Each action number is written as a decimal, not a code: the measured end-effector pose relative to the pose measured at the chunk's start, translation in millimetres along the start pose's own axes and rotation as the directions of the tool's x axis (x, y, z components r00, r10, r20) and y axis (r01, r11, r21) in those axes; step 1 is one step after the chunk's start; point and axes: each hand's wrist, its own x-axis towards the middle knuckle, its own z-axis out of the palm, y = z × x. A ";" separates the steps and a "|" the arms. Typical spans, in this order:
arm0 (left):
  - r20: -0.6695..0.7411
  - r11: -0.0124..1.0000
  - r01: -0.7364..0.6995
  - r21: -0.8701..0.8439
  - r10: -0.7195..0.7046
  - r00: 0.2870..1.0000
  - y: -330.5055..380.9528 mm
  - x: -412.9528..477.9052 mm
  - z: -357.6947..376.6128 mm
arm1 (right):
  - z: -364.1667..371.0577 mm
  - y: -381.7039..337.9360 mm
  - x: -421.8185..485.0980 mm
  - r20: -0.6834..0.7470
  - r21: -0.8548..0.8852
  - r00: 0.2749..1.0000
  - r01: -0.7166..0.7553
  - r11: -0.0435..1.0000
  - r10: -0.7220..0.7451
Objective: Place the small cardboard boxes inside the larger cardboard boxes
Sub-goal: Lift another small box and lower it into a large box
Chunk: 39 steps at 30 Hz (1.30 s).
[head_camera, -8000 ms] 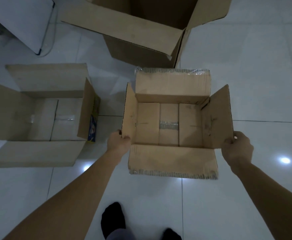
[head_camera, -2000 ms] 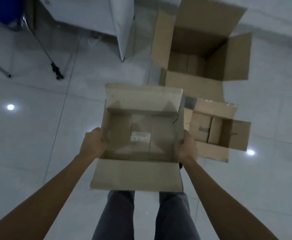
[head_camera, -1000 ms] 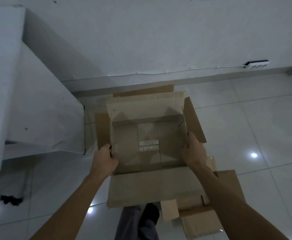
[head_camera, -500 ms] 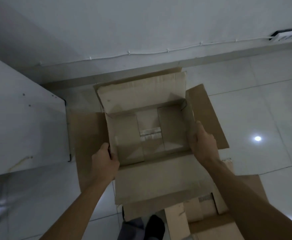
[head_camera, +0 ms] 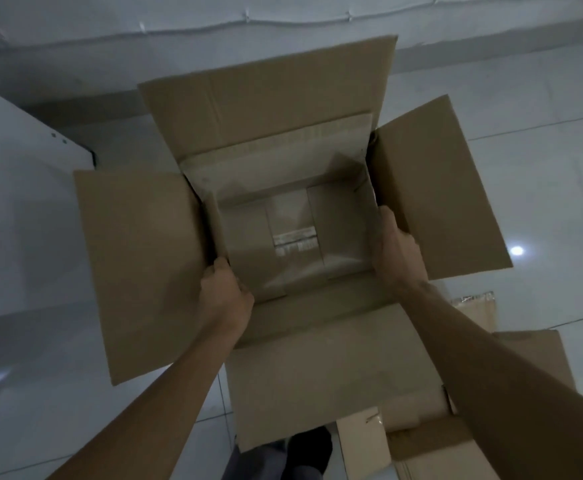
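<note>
- smaller box sits down inside the big box, whose flaps are all splayed open
- left hand clamped on its left wall, right hand gripping the right wall
- another open box on the floor bottom right

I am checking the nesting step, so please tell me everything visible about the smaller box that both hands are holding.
The small cardboard box is plain brown corrugated card, open at the top and empty. Its floor shows folded bottom flaps with a pale strip of tape or label at the centre. It sits upright inside the larger cardboard box, whose four flaps spread outward. The left hand grips its near-left wall, and the right hand holds its right wall.
</note>
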 end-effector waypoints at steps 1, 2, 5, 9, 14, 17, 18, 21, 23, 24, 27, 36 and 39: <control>0.005 1.000 0.011 0.022 -0.011 1.000 0.7 3.2 7.4 | 8.2 0.1 2.5 0.006 -0.004 1.000 -0.004 1.000 0.004; 0.014 0.999 0.027 0.036 -0.028 1.000 1.4 6.4 14.2 | 16.1 0.4 4.7 0.018 -0.004 1.000 -0.001 1.000 0.001; 0.030 0.997 0.074 0.029 -0.075 0.997 0.2 16.2 32.2 | 37.9 4.1 11.2 0.051 0.010 0.999 0.012 1.000 -0.012; 0.044 0.994 0.108 0.020 -0.109 0.993 -7.7 28.2 52.8 | 59.7 13.3 19.2 0.042 0.071 0.999 -0.026 0.997 0.023; -0.001 0.990 0.141 -0.019 -0.141 0.990 -26.7 43.3 71.0 | 78.8 27.0 31.4 0.085 0.137 0.995 -0.061 0.989 0.050; 0.000 0.986 0.162 -0.048 -0.163 0.987 -30.1 46.0 77.0 | 84.6 31.1 40.3 0.121 0.158 0.983 -0.155 0.975 0.136; 0.002 0.983 0.174 -0.057 -0.174 0.985 -30.2 46.5 78.2 | 84.6 31.2 41.7 0.131 0.161 0.978 -0.185 0.970 0.165; 0.003 0.978 0.198 -0.061 -0.198 0.980 -27.5 43.6 75.3 | 74.9 27.7 39.6 0.139 0.128 0.970 -0.217 0.968 0.200; -0.016 0.991 0.128 -0.034 -0.128 0.992 -25.0 33.4 70.2 | 62.3 23.2 33.1 0.124 0.097 0.971 -0.219 0.971 0.206; -0.037 0.998 0.057 -0.010 -0.057 0.998 -22.5 25.3 66.1 | 54.1 20.4 27.4 0.101 0.069 0.972 -0.220 0.973 0.213; -0.089 0.982 -0.173 0.082 0.180 0.980 -13.3 -10.5 47.5 | 21.8 8.0 -6.6 -0.006 0.024 0.972 -0.235 0.972 0.235; 0.259 0.956 -0.266 -0.123 0.289 0.922 27.1 -182.3 -21.5 | -83.9 23.5 -178.4 -0.079 0.360 0.935 -0.297 0.884 0.346; 0.316 0.955 -0.265 -0.131 0.294 0.902 29.8 -221.3 -14.1 | -95.2 52.5 -218.6 -0.119 0.429 0.881 -0.370 0.824 0.458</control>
